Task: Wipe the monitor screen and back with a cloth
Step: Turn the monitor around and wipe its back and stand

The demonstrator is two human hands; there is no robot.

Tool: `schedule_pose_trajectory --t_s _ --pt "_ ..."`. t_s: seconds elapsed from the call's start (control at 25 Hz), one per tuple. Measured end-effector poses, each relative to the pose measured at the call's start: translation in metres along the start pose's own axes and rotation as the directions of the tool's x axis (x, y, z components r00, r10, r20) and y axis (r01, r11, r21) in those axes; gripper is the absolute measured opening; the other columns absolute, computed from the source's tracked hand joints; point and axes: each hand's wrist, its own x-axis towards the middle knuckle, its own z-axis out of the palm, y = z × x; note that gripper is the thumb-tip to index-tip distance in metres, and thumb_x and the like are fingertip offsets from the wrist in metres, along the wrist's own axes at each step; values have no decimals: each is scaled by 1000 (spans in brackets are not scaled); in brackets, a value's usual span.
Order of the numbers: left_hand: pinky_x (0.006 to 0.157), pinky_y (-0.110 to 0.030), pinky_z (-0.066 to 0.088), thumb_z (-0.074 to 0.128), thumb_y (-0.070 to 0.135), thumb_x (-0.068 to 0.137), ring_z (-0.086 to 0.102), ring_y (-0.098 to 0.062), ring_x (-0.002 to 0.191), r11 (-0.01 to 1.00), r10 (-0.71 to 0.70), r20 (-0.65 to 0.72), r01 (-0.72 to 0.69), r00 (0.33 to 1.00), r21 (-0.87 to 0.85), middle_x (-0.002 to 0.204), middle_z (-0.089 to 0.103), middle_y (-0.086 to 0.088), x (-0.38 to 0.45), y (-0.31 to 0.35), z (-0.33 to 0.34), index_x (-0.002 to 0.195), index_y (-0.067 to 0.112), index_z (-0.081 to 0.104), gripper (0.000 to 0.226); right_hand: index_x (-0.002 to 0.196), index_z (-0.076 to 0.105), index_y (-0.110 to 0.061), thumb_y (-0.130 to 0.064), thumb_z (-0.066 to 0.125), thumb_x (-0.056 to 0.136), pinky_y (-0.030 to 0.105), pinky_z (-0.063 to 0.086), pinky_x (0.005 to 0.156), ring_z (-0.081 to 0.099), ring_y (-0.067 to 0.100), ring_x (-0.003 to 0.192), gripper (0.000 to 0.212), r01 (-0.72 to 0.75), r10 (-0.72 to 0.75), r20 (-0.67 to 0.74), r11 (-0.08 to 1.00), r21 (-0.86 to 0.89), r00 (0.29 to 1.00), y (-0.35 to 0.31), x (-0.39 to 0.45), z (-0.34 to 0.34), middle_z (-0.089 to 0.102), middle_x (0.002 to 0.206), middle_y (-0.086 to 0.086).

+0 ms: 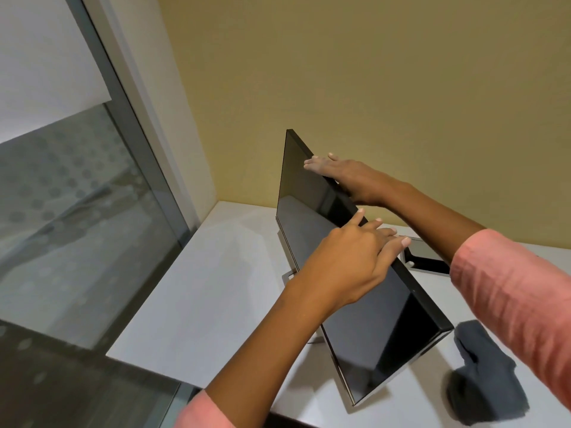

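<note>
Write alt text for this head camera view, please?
Two hands, left hand and right hand, rest on the top edge of a dark monitor on a white desk. A grey cloth lies unused beside it.

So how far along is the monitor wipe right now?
Nothing shows as wiped; the frame can't confirm any cleaning. Both hands, left and right, rest on the monitor top edge, apparently turning or steadying it. The cloth lies on the table beside it, unheld. Wiping screen or back looks still ahead.
</note>
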Motion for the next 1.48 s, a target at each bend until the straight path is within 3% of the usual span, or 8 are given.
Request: schedule_pose_trajectory --t_s 0.2,0.44,0.64,0.8,0.92,1.04,1.2,1.48 --pt "102 -41 34 26 42 101 18 -21 144 997 46 23 -47 999 68 144 45 -5 0 -15 -4 127 22 57 45 143 37 -11 17 55 77 36 17 118 31 21 141 74 10 -11 -52 1000 -25 999 -4 4 5 35 151 8" --pt "106 -45 36 21 53 97 31 -20 139 991 132 2 -132 991 31 128 61 -7 1 -43 -8 101 16 67 59 145 33 -11 26 47 70 29 18 115 29 21 141 85 -142 134 -101 987 -75 986 -1 2 9 31 153 5" --pt "110 -34 30 32 41 100 25 -14 141 995 81 -56 -84 995 -56 133 56 -7 -13 -67 -26 110 19 69 44 146 30 -15 26 43 67 32 18 116 25 25 143 90 -300 291 -106 950 -85 951 -2 0 8 26 155 6" --pt "110 -39 30 28 42 99 31 -21 139 990 101 14 -102 995 93 133 56 -7 -11 -72 -42 113 15 68 50 145 30 -13 27 45 67 37 19 118 27 25 142 89 -337 317 -137 928 -160 938 -2 -1 11 30 153 10" --pt "109 -37 24 25 37 103 22 -24 142 929 45 91 -75 995 362 146 42 -9 -12 -65 -50 132 12 52 47 144 30 -7 26 49 69 37 16 118 28 28 141 84 -408 380 -173 895 -179 909 -8 2 14 31 151 15" --pt "117 -38 1 18 32 104 13 -27 144 764 -3 93 -58 996 643 154 21 -17 -18 -56 -35 144 -1 28 53 144 30 -2 25 49 71 37 11 119 26 26 142 80 -433 397 -206 884 -177 895 -17 5 15 33 149 16" --pt "112 -45 -15 16 29 104 -5 -37 144 684 -141 -47 132 989 718 153 -2 -29 -29 -33 -6 143 -12 4 58 145 27 -3 24 50 72 38 10 120 23 26 143 81 -451 417 -203 877 -168 886 -20 5 14 29 152 16" --pt "105 -52 -18 7 28 103 -13 -51 136 625 -273 -272 385 923 679 139 -18 -44 -33 -12 30 129 -26 -15 63 148 21 -5 23 50 74 36 8 119 18 23 145 84 -484 458 -180 862 -148 870 -17 10 11 24 155 14"
